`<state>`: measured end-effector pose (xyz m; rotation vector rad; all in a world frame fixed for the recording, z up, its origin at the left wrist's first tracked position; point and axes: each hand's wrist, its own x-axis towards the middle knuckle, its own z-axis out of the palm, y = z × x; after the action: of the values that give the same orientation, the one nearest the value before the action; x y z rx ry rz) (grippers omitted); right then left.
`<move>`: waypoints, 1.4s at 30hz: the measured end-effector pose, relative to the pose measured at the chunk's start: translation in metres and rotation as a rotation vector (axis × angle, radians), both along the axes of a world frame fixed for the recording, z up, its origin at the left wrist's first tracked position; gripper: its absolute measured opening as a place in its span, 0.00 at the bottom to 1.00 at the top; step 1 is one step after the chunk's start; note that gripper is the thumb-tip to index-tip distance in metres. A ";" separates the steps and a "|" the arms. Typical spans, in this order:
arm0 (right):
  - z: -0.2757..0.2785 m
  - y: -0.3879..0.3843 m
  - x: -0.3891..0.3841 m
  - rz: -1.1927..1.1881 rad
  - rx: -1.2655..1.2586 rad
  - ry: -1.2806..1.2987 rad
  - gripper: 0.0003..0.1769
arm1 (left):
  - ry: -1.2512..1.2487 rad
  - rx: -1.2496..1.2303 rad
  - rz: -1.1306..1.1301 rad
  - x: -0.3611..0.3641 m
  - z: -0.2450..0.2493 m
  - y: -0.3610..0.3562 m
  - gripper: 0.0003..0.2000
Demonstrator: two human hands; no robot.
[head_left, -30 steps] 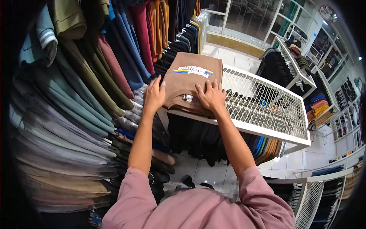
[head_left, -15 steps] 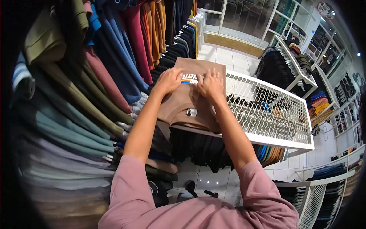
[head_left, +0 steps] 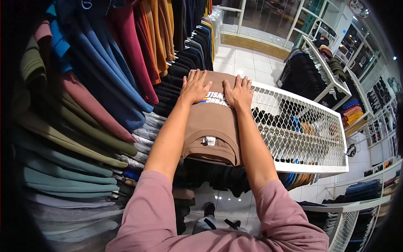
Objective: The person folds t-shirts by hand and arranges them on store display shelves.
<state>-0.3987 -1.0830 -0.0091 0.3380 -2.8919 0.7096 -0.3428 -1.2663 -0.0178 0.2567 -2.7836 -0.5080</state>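
Observation:
A brown T-shirt (head_left: 210, 119), folded into a neat rectangle, lies on the near-left end of a white mesh-topped rack (head_left: 302, 122). Its collar and a small white neck label face me, and part of a printed chest design with white letters and a coloured stripe shows between my hands. My left hand (head_left: 195, 87) rests flat on the shirt's far left part, fingers spread. On the far right part lies my right hand (head_left: 238, 92), also flat with fingers stretched forward. Some of the print is hidden beneath the hands.
Coloured garments (head_left: 92, 67) hang densely along my left side. Dark clothes hang under the mesh rack. Another white rack (head_left: 331, 80) with hanging clothes and caps stands at the far right. A low white rail (head_left: 352, 206) is near my right elbow, and white floor tiles (head_left: 239, 59) show beyond.
The shirt has become narrower and straighter, with its collar closer to me. Both hands have slid forward and outward, from bent fingers near the print to flat palms.

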 end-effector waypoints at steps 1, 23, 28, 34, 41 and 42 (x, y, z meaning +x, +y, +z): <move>-0.001 0.000 -0.001 0.007 -0.025 0.009 0.49 | -0.007 -0.001 -0.009 0.000 0.001 0.000 0.33; -0.073 0.241 0.344 0.153 -0.279 0.190 0.40 | 0.079 0.257 -0.131 0.346 -0.098 0.234 0.35; -0.121 0.357 0.371 -0.182 -0.262 0.058 0.37 | -0.134 0.338 -0.491 0.346 -0.139 0.331 0.34; -0.161 0.478 0.398 -0.468 -0.364 0.015 0.25 | -0.240 0.330 -0.783 0.320 -0.150 0.427 0.31; -0.205 0.583 0.353 -0.525 -0.571 0.029 0.17 | -0.330 0.295 -0.814 0.285 -0.173 0.542 0.28; -0.210 0.595 0.339 -0.537 -0.608 0.023 0.17 | -0.342 0.296 -0.800 0.277 -0.178 0.557 0.28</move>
<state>-0.0596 -0.4878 -0.2189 -0.4735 -2.3918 1.3666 -0.0659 -0.7095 -0.1961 -0.8219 -3.0446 -1.1473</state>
